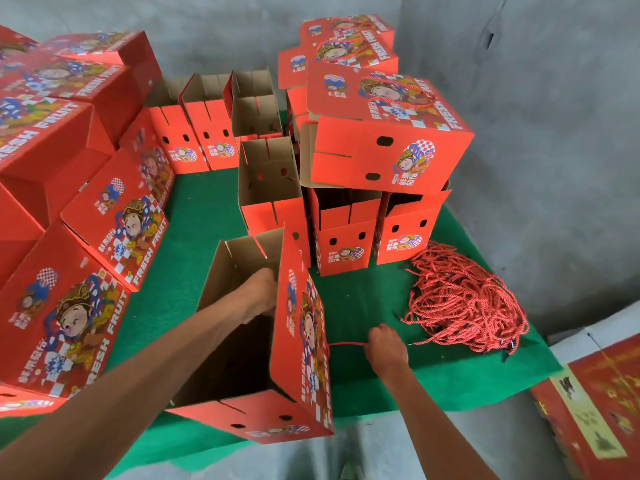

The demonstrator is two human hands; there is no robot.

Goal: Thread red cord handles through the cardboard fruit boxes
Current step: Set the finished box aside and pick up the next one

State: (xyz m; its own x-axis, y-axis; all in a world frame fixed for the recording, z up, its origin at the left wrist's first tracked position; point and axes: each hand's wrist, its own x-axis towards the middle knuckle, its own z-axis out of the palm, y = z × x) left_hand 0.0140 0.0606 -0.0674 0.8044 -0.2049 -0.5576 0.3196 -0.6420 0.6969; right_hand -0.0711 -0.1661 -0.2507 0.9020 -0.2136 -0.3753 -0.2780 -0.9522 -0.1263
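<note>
Head view: twisted red cord (346,344) is pinched by right hand (386,348) beside corrugated open box (301,341); left hand (261,294) is hidden inside, grip unclear; green felt table (367,306).

green table cover (207,216) — felt-like, perhaps | grey concrete wall (554,133) | darker printed carton (602,417) — bottom right

Standing open-topped at the near edge of the table (194,216): a fruit box (298,386), left hand (261,292) reaching inside it, right hand (386,346) just right of it pinching a cord (346,344). Lying further right, a cord pile (464,306). Sitting behind, more open boxes (341,233); stacked at left, closed boxes (69,327).
</note>
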